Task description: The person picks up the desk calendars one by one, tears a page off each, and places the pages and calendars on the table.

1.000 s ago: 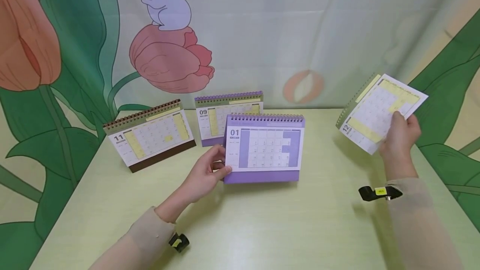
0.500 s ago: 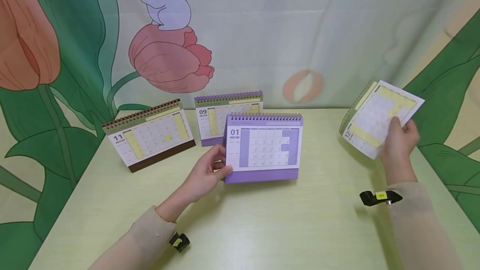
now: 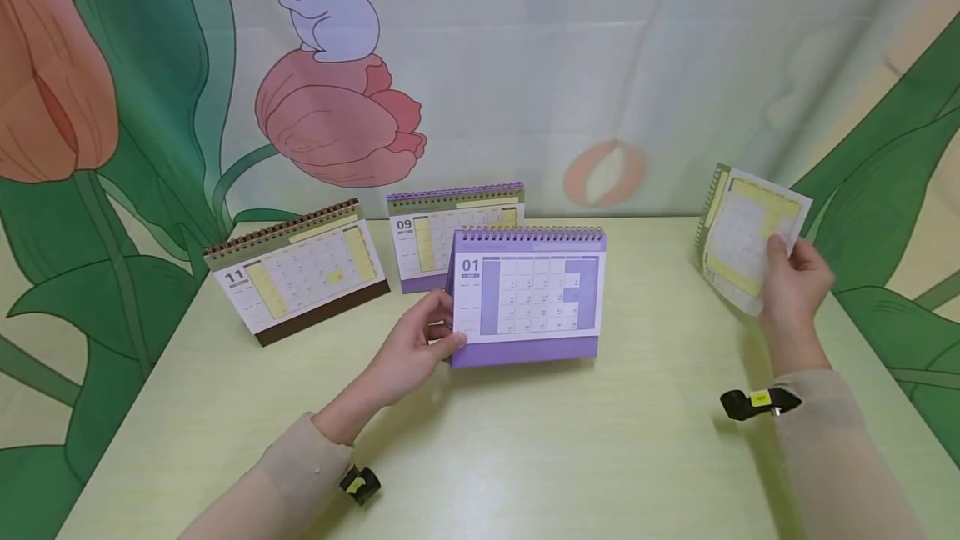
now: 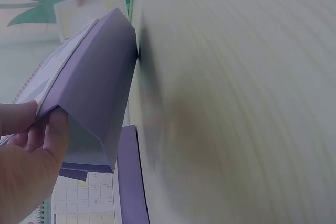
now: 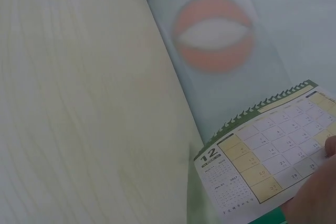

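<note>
My left hand [image 3: 408, 348] grips the lower left edge of a purple desk calendar [image 3: 525, 352], thumb on the front and fingers behind. It shows 01 and stands in a tent shape close over the table; the left wrist view shows its hollow purple base [image 4: 102, 77]. On the right, my right hand [image 3: 795, 298] pinches a calendar page [image 3: 753, 232] marked 12, thumb on its printed face. The page is tilted and bowed, held above the table. Its green toothed edge [image 5: 252, 111] shows in the right wrist view.
Behind the purple calendar stands another desk calendar [image 3: 420, 248] marked 09, partly hidden by it. A brown-based calendar [image 3: 300, 273] marked 11 stands at the left. A curtain [image 3: 675, 65] with printed tulips and a white animal hangs along the table's [image 3: 525, 457] back edge.
My right hand has turned the 12 page more edge-on and lowered it slightly; the page's left end has swung right. My left hand and the purple calendar have barely moved.
</note>
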A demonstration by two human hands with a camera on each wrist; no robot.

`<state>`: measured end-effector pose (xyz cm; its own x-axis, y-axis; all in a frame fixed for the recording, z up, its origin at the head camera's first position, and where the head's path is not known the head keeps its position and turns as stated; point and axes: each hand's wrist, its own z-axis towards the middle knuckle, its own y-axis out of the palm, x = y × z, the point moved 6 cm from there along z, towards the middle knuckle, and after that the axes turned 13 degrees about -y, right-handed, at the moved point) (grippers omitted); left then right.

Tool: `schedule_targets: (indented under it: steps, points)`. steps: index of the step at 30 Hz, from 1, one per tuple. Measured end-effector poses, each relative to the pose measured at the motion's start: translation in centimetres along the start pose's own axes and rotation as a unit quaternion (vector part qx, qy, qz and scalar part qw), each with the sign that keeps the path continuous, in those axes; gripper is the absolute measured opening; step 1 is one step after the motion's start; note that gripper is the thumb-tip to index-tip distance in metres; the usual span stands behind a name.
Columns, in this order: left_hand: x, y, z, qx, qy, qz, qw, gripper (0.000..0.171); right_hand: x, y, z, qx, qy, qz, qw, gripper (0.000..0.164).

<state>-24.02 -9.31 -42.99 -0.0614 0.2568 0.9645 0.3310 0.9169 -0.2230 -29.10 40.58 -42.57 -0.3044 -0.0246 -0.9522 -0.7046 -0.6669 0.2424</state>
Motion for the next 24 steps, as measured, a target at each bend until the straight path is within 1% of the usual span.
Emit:
schedule_targets:
  steps: [5,7,9,11,13,15,18,20,22,24]
  points:
    - [0.0,0.0,0.0,0.001,0.001,0.000,1.0000,0.025,0.3,0.2,0.0,-0.031,-0.055,-0.053,0.997,0.008]
    - [0.0,0.0,0.0,0.000,0.003,0.001,1.0000,0.024,0.3,0.3,-0.1,-0.044,-0.076,-0.078,0.993,0.007]
    - [0.0,0.0,0.0,0.001,0.001,0.000,1.0000,0.025,0.3,0.4,-0.2,-0.061,-0.091,-0.113,0.987,0.011]
    - [0.0,0.0,0.0,0.000,0.001,-0.002,1.0000,0.024,0.3,0.6,-0.3,-0.082,-0.102,-0.161,0.978,0.021]
    - [0.0,0.0,0.0,0.002,-0.001,-0.003,1.0000,0.024,0.1,0.8,-0.4,-0.104,-0.113,-0.218,0.964,0.033]
    - [0.0,0.0,0.0,0.003,-0.001,-0.003,1.0000,0.024,0.1,1.0,-0.5,-0.131,-0.115,-0.256,0.951,0.041]
    - [0.0,0.0,-0.1,0.006,-0.001,-0.003,1.0000,0.024,0.3,1.3,-0.8,-0.171,-0.101,-0.291,0.936,0.047]
    - [0.0,0.0,-0.1,0.006,-0.001,-0.004,1.0000,0.024,0.4,1.4,-1.0,-0.193,-0.093,-0.302,0.929,0.050]
    - [-0.1,0.0,-0.2,0.006,-0.002,-0.008,0.9999,0.024,0.4,1.4,-1.3,-0.208,-0.100,-0.318,0.920,0.052]
    - [-0.1,0.0,-0.2,0.004,-0.001,-0.012,0.9999,0.024,0.1,1.5,-1.5,-0.214,-0.124,-0.335,0.909,0.051]
